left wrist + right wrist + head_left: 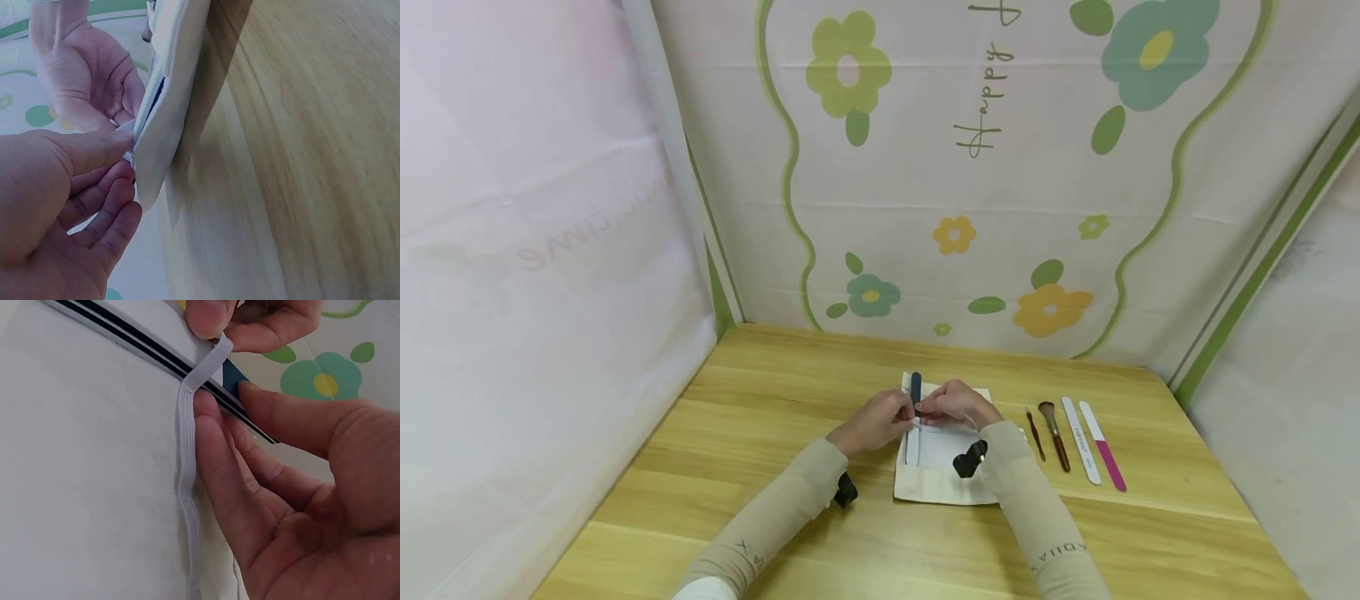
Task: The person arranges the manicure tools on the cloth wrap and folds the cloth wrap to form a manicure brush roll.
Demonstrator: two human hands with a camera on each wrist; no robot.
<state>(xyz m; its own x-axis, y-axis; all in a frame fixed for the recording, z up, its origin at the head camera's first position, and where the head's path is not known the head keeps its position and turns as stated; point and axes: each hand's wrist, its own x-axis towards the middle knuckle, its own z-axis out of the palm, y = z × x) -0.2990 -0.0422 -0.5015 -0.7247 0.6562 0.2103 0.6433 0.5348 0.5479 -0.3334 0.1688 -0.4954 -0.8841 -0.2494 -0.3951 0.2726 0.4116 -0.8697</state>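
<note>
A cream cloth holder lies unfolded on the table with a white elastic band across it. Near its left edge, a dark blue nail file and a white one lie lengthwise; in the right wrist view they form a thin stack with dark cores. My left hand pinches the elastic band between thumb and fingers, drawn up over the files. My right hand pinches the files from the other side, thumb on the dark blue face and fingertips beneath, right beside the band.
Right of the cloth lie a slim brown-handled tool, a makeup brush, a white nail file and a white-and-pink file. A flower-printed curtain hangs behind the wooden table.
</note>
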